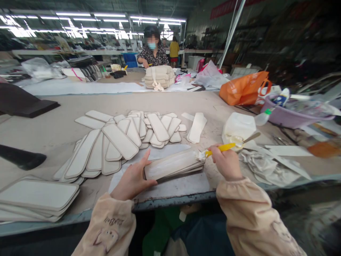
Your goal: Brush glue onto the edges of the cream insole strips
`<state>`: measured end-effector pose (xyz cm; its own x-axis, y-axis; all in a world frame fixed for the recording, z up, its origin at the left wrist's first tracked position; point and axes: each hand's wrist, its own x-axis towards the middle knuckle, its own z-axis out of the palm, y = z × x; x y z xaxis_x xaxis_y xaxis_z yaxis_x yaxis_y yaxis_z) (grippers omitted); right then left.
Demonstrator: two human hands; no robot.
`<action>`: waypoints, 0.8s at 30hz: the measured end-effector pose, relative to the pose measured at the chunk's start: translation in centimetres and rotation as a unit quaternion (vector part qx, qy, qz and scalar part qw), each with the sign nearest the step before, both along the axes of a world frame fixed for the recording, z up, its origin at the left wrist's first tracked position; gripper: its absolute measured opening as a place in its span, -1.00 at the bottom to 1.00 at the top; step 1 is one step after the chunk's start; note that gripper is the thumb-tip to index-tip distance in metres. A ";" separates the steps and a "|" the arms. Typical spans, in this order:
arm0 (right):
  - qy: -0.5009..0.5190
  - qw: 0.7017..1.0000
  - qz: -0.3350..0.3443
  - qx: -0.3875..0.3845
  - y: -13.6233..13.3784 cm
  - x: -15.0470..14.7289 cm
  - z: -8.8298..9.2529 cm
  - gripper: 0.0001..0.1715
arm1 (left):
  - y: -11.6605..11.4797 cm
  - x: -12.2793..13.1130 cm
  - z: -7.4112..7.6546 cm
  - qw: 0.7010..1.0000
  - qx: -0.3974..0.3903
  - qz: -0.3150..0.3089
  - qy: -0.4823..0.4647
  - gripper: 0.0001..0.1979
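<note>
My left hand [133, 177] holds the left end of a stack of long off-white panels [170, 165], thumb on the near side and fingers on the far side. My right hand [227, 164] is closed around a brush with a yellow handle [226, 146]. White paste covers its bristles, which touch the top panel near its right end. Under the stack lies a pale sheet [186, 185]. Beyond it, rounded panels [121, 140] with darker edges lie fanned out in an overlapping heap. A cut-open white plastic jug [238, 124] with paste inside stands past my right hand, a flat tool [252, 137] leaning in it.
Larger panels [37, 193] are stacked at the near left, by a dark tapered object [22, 157]. Crumpled whitish scraps [271, 165] lie at right. Farther back are an orange bag [243, 89], a purple basin [295, 113] and a tied bundle [160, 76] before a masked person [157, 53].
</note>
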<state>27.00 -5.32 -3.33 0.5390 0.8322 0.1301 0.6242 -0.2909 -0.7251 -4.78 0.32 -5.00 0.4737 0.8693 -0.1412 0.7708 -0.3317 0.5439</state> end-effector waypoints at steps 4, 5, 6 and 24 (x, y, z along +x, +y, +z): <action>-0.086 0.994 -0.021 0.064 -0.2 -0.2 -1.2 -0.60 | 0.0 0.1 0.1 1.000 0.001 0.000 0.003 0.17; -0.121 0.990 -0.013 0.066 -0.2 -0.8 -1.5 -0.60 | -0.1 0.1 0.1 1.000 0.002 0.001 0.004 0.16; -0.156 0.986 0.002 0.066 -0.2 -1.6 -1.8 -0.60 | -0.1 0.1 0.1 1.000 0.002 0.002 0.007 0.16; -0.135 0.985 0.067 0.086 -1.6 -5.0 -1.1 -0.68 | -0.2 -0.1 0.0 1.000 0.008 0.000 -0.002 0.18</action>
<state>21.96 -6.93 -4.41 0.3531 0.8464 0.3987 0.8251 -0.0809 -0.5592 -4.85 0.14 -4.95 0.4736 0.8717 -0.1257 0.7687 -0.3395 0.5420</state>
